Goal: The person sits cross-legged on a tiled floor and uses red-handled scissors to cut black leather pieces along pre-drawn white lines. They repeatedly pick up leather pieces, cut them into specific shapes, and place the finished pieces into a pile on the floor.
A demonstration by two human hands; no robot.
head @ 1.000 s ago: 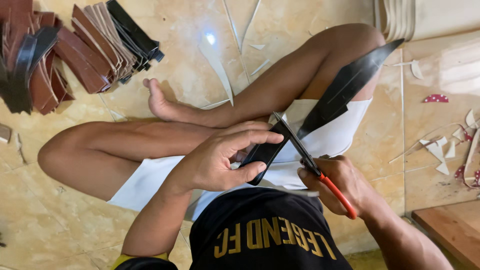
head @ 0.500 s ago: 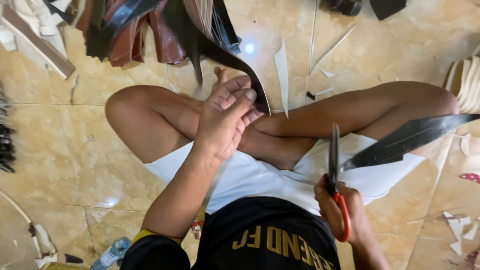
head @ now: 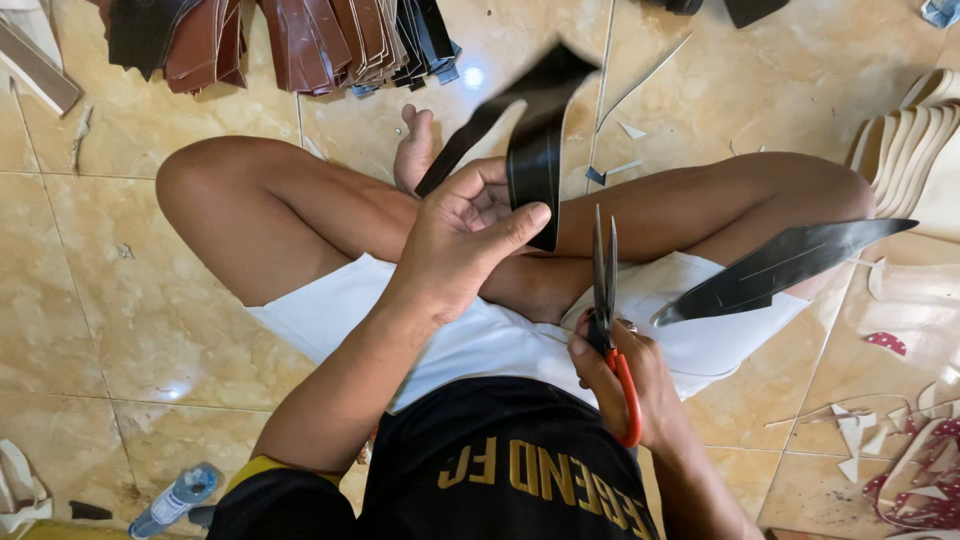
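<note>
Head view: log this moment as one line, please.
left hand: holds black strip, raised | right hand: grips scissors, blades up, nearly closed | black piece: on right thigh | strip stack: on floor

A pile of brown and black leather strips lies at the top of the tiled floor. Pale sole-shaped pieces are stacked at the right edge, with white scraps scattered below them. A plastic bottle lies at the lower left, and a thin white sliver lies near the top middle.
</note>
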